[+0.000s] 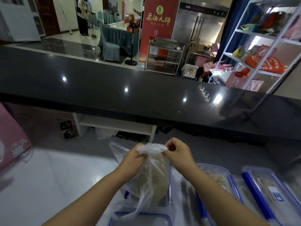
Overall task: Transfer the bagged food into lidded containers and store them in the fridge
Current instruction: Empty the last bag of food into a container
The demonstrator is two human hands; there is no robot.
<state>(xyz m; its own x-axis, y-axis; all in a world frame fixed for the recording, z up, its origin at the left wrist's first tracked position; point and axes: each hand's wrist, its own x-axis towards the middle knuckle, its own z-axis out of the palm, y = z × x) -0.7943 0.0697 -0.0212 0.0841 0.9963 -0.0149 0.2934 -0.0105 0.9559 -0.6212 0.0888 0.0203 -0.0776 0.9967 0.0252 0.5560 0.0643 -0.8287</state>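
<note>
While both grips work the twisted top of the bag (151,181), the risk sits in the film. Left grip (132,156) pinches the neck from one side and right grip (176,151) pinches the bunched end from the other. Both are clenched on plastic, nothing else held. Bag hangs straight below the grips, pale food in its belly, over a clear box (170,190) with blue edging. Cannot tell whether the bag's bottom rests in the box or hangs just above it.

Likely trouble, as I judge it:
- Pull too hard and the thin film could tear low, dropping food beside the box.
- If the neck gives suddenly, the weight could swing and spill past the rim.
- The loose bag tail trails toward me and might get trapped under a lid.

Right of the right grip sits a lidded box (218,180), and farther right a second lidded box (268,190), both on the desk (57,176). Desk is pale and glossy. Pink carton (11,136) lies far left of the left grip. Beyond the grips runs a black ledge (114,82) with lamp glints. Past it: red banner (158,22), fan (132,23), what looks like a steel fridge (200,26), a rack (260,46) of bags, and a person (83,17) sweeping far off.
</note>
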